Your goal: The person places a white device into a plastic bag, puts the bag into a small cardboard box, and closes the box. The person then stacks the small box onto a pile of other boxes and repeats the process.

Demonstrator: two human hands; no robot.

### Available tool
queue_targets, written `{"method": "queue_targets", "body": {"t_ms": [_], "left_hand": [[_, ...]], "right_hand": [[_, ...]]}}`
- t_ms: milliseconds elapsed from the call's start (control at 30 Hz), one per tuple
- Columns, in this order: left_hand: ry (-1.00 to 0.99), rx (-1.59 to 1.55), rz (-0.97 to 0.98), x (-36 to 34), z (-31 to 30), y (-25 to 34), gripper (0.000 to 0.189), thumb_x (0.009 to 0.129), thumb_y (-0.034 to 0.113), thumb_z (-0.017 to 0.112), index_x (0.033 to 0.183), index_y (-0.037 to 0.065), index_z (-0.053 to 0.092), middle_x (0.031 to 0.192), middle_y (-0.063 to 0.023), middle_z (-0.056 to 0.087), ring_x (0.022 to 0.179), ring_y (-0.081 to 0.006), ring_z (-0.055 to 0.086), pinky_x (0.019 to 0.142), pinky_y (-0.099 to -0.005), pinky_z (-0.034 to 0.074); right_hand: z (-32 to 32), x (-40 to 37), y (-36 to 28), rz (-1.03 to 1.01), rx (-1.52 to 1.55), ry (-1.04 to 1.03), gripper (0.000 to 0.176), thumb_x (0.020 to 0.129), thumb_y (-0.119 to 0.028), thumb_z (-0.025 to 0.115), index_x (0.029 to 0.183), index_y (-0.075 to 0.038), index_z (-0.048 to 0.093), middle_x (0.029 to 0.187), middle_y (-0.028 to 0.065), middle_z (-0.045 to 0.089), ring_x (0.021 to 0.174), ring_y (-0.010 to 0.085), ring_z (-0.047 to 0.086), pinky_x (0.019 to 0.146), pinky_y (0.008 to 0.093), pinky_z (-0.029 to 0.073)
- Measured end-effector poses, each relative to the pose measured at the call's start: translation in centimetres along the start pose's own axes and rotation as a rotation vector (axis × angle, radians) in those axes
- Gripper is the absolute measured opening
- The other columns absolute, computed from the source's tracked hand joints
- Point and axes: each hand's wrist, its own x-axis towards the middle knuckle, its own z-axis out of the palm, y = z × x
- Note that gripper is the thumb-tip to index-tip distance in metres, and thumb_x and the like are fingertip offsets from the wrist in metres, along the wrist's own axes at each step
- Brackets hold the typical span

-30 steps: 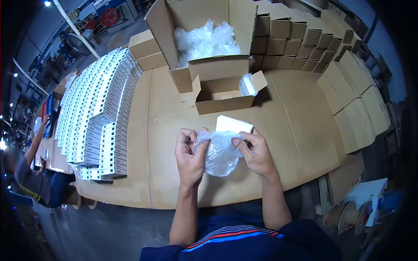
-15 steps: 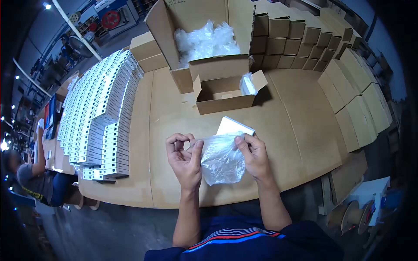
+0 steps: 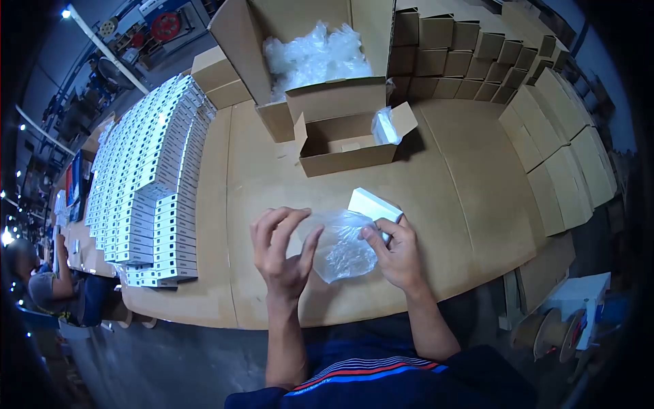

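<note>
A clear plastic bag (image 3: 349,253) hangs between my hands over the near part of the table. My right hand (image 3: 397,253) pinches its right edge, thumb in front. In the same hand is a small white box (image 3: 373,204), tilted behind the bag, with the fingers partly hidden by it. My left hand (image 3: 279,249) is at the bag's left side, thumb and fingers apart in a curve beside the bag's upper edge. Beyond them stands an open cardboard box (image 3: 351,162), with a bagged white box (image 3: 385,127) upright at its right end.
Stacked white boxes (image 3: 146,184) cover the table's left side. A big carton (image 3: 235,51) of clear plastic bags (image 3: 317,58) stands at the back. Rows of brown cartons (image 3: 470,61) line the back right, more cartons (image 3: 555,163) the right edge. A seated person (image 3: 58,290) is at far left.
My left fingers have spread from their pinch on the bag. My right hand now also grips the white box, which was behind the bag. The view has shifted slightly.
</note>
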Motion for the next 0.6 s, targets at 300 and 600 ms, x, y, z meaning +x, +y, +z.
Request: {"method": "queue_targets", "body": {"t_ms": [300, 600], "left_hand": [[-0.259, 0.047, 0.092, 0.0, 1.4, 0.2, 0.024, 0.077, 0.01, 0.085, 0.094, 0.01, 0.069, 0.097, -0.0038, 0.068, 0.098, -0.0248, 0.064, 0.086, -0.039, 0.047], [-0.542, -0.186, -0.249, 0.8, 0.6, 0.3, 0.007, 0.098, 0.005, 0.063, 0.1, 0.001, 0.058, 0.078, -0.011, 0.065, 0.084, -0.0283, 0.064, 0.087, -0.04, 0.047]], "right_hand": [[-0.1, 0.2, -0.5, -0.069, -0.094, 0.033, 0.018, 0.09, -0.013, 0.078, 0.093, 0.004, 0.073, 0.128, 0.0213, 0.064, 0.097, 0.0272, 0.067, 0.078, 0.0336, 0.053], [-1.3, 0.0, -1.3, -0.156, -0.243, -0.101, 0.02, 0.087, -0.009, 0.079, 0.093, 0.008, 0.071, 0.133, 0.0259, 0.06, 0.114, 0.0383, 0.065, 0.097, 0.0428, 0.051]]}}
